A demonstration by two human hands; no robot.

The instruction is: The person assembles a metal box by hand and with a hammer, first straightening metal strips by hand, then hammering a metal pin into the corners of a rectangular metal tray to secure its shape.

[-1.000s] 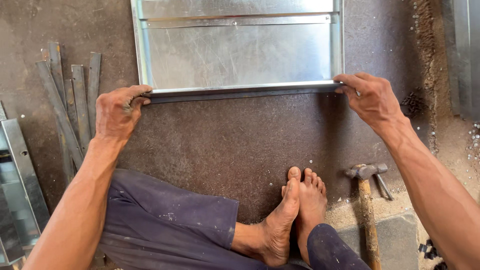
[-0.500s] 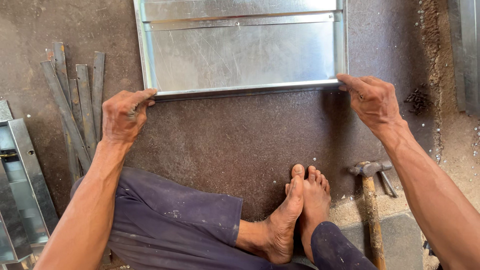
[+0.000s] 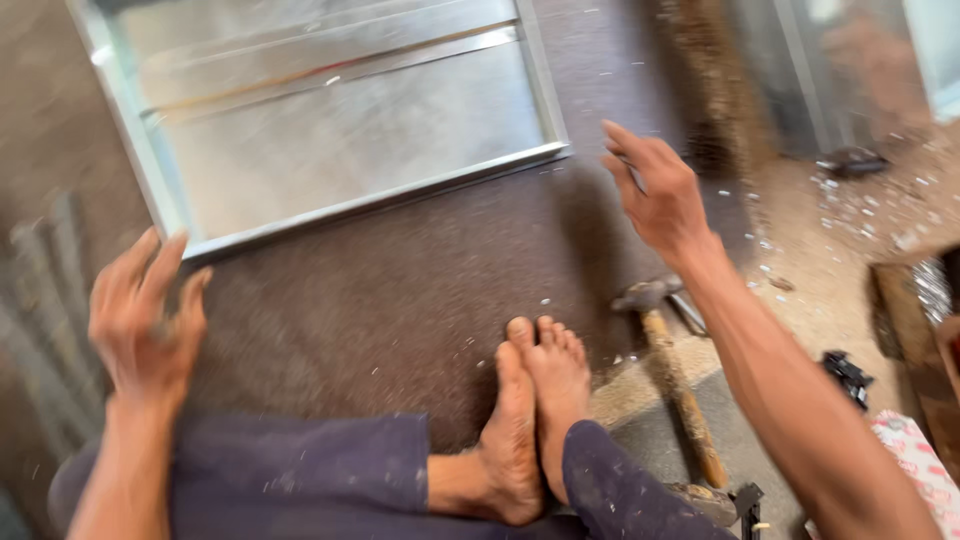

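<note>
A shallow tray of galvanised sheet metal [image 3: 330, 150] with folded rims lies flat on the dark floor mat, turned slightly askew. My left hand [image 3: 145, 320] hovers below its near left corner, fingers spread, holding nothing and off the metal. My right hand [image 3: 655, 195] is raised to the right of the tray's near right corner, fingers apart and empty. Both hands are blurred by motion. My crossed bare feet [image 3: 535, 410] and dark trouser legs fill the lower middle.
A wooden-handled hammer [image 3: 672, 370] lies on the floor right of my feet, under my right forearm. Blurred metal strips [image 3: 45, 300] lie at the left edge. Metal scraps and debris [image 3: 850, 200] litter the sandy floor on the right, near a wooden block [image 3: 915, 340].
Both hands have let go of the tray's near rim and pulled back towards me. The view has swung right, and the tray now sits at an angle.
</note>
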